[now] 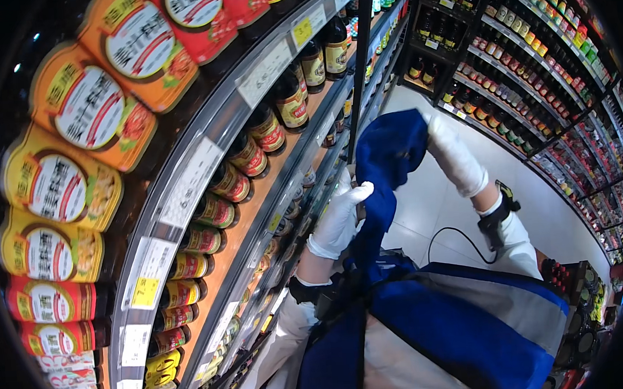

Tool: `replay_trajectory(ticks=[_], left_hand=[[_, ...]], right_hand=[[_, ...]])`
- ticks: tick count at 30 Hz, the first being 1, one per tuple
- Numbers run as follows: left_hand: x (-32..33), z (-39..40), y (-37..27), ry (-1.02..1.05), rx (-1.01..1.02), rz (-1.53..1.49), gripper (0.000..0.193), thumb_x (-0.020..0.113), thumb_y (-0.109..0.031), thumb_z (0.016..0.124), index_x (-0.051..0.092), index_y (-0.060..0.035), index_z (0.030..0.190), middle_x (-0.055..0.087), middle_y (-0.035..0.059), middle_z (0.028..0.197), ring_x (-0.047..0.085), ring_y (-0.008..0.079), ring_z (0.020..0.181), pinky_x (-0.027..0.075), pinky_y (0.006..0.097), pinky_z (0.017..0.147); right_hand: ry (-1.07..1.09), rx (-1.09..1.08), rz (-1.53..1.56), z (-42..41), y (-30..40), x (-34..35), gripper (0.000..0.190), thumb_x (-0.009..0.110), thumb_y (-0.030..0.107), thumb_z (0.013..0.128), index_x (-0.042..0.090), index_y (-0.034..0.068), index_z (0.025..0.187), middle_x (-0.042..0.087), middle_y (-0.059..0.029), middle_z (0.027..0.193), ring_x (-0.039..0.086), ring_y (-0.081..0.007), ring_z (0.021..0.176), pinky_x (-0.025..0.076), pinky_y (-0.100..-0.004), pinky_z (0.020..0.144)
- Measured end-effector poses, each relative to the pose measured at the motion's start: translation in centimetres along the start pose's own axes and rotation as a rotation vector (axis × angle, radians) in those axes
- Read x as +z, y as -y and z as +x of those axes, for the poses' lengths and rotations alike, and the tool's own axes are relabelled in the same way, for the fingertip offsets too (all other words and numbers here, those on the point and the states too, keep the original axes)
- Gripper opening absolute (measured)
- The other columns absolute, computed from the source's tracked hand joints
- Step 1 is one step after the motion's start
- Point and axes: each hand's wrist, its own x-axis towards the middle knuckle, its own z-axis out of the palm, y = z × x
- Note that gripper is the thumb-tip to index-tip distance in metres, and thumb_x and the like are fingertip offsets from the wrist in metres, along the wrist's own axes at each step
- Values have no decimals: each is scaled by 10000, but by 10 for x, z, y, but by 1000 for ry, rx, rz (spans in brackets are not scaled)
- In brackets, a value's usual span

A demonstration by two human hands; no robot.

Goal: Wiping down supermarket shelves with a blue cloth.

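A crumpled blue cloth [388,153] hangs in front of my body. My left hand [339,214], in a white glove, grips its near side, with the thumb laid over the fabric. At its upper right end, my white-gloved right hand [440,135] holds the cloth up; those fingers are largely hidden. Below, the fabric runs down towards my blue and white garment [455,314], and I cannot tell whether the two are joined. Close beyond my left hand stands a tall store shelf [289,164].
Glass sauce bottles [246,155] line the left shelf below orange, yellow and red-labelled bottles [90,105]. Price tags [192,182] run along its edge. Another bottle rack [517,78] curves along the right. Pale floor tiles [417,205] lie between, and a black cable [453,229] loops near my right forearm.
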Motion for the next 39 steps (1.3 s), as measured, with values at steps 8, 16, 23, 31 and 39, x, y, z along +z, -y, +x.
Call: replay_trajectory(ticks=[8,16,23,31,39], left_hand=[[13,30,1,-53,102,-145,277,479,-234,792,426,-95,1025,492,-4,836,487,80,804,397,216,693],[2,46,-9,-75,266,-116,282,399,-82,772,396,-28,1048,480,74,925,499,171,846,408,289,745],[7,53,-18,-92,190,122,335,413,-9,698,414,-18,1032,489,67,886,503,158,833,414,255,731],[-4,59,-6,68,443,899,330,521,70,588,441,-17,896,458,49,821,471,128,766,381,226,696],[-8,59,28,-209,199,582,348,551,71,625,446,-21,943,513,56,868,507,116,779,415,234,696]], right_hand=[[307,-613,-1208,-7,-23,18,294,586,342,641,514,83,760,473,-124,890,486,-272,816,407,-349,686],[-206,17,-611,-1,-44,-11,191,534,192,720,523,36,829,556,-122,709,556,-236,641,429,-282,624],[124,768,815,15,-110,-20,504,295,441,830,489,8,1001,585,-136,730,577,-199,610,471,-275,568],[-16,799,1314,16,-116,-21,200,438,59,806,473,-57,965,571,-144,857,589,-211,734,505,-256,672],[-183,455,1682,-2,-108,-25,150,392,20,817,437,-58,937,501,-151,930,508,-211,899,433,-284,822]])
